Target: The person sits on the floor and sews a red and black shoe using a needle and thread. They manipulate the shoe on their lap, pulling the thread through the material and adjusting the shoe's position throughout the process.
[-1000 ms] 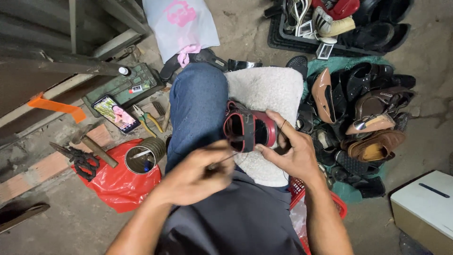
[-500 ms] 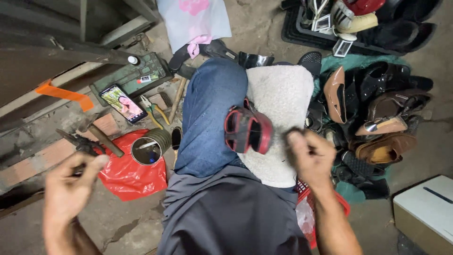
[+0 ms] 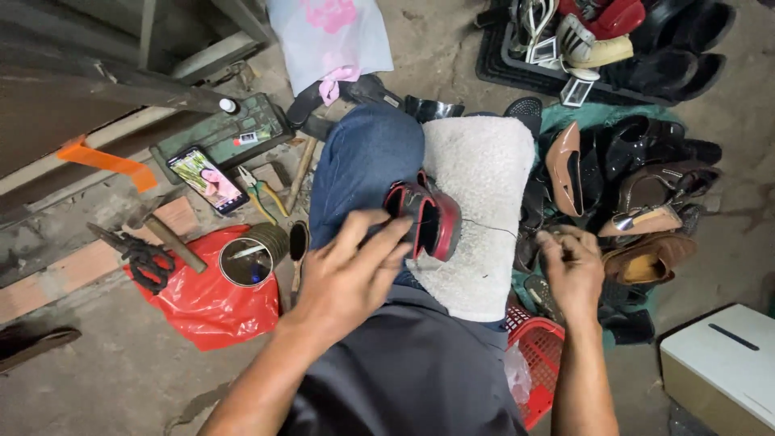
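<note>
Left hand (image 3: pixel 351 278) is pressing fingers onto red-and-black sandal (image 3: pixel 425 220), lying on white towel (image 3: pixel 484 169) over the knees. Right hand (image 3: pixel 571 270) is pinching a thread (image 3: pixel 490 229) w/ closed fingers, right of towel edge. Shoe pile (image 3: pixel 638 202) crowding right; tin can (image 3: pixel 252 257) & red bag (image 3: pixel 206 303) left.
</note>
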